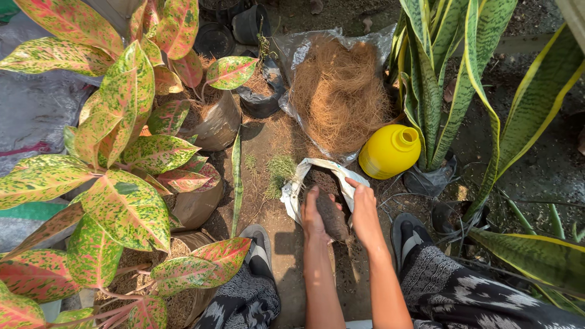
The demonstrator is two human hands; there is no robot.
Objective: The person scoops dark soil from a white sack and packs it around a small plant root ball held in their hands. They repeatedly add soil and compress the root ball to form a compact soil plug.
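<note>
While squatting over path, both hands cup dark root clump (333, 218) between them: left hand (314, 214) on left side, right hand (364, 210) on right, palms pressing in. Long axis near-to-far, far end at white bag (294, 190) mouth. Yellow jug (390, 151) far right.

We are seeing our hands side by side over a bag (297, 183), a jug (390, 151) lying right of it, a fibre pile (339, 91) sitting behind, potted plants (131, 152) standing left, tall leaves (451, 79) rising behind the jug.
</note>
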